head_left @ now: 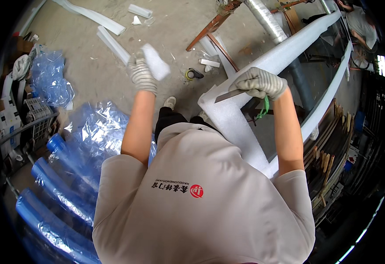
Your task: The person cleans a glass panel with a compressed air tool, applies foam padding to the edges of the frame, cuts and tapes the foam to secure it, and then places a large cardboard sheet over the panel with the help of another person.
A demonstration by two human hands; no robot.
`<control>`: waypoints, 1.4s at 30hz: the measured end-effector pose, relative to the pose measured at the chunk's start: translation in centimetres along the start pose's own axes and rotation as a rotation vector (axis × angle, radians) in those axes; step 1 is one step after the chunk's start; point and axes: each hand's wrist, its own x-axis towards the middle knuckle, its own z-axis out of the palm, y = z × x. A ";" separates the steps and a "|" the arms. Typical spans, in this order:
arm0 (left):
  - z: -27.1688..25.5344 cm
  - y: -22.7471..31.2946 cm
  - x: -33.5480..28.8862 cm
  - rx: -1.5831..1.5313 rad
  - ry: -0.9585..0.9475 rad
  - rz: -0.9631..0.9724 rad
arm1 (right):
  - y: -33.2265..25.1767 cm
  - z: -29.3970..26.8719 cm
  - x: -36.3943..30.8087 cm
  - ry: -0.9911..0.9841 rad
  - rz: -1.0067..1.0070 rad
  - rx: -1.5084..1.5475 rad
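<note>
Pale shirt (227, 185); foam (157, 63) in left hand (140, 74)

So the foam-wrapped frame (241, 121) sits off to the person's right, its corner right around where the right hand (263, 83) has a blade (229, 95). The left hand (142, 70) is out over the floor (170, 26) with a foam piece (156, 63). A tape roll (194, 74) lies between the hands, foam strips (95, 18) further ahead on the left, film rolls (62, 193) nearer on the left, wood strips (329, 149) far right, and a co-worker (362, 28) near the frame's far end.

White foam piece (157, 63) in left hand (139, 72), blade (228, 96) in right hand (259, 83)
</note>
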 end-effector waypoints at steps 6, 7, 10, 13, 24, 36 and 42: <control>-7.5 4.7 5.1 1.591 0.086 0.481 | 10.4 -2.9 -9.5 0.459 -0.078 -0.004; -8.3 2.9 4.4 1.594 -0.091 0.480 | 13.9 -3.1 -10.1 0.635 -0.029 -0.074; -5.8 -3.5 -3.5 1.146 -0.947 -0.073 | 16.2 -0.8 -8.9 1.194 0.412 -1.224; -1.0 -4.1 -13.1 0.869 -1.337 0.171 | 13.8 4.1 -3.8 1.285 -0.298 -0.593; -0.1 -6.4 -13.4 0.842 -1.311 0.056 | 12.8 12.9 5.9 1.094 -0.377 -1.015; 3.0 -4.4 -10.7 1.185 -1.558 0.438 | 11.1 12.8 5.8 1.183 -0.325 -0.801; 6.3 -4.2 -7.0 1.033 -1.877 0.078 | 10.0 12.0 6.4 1.363 -0.108 -0.698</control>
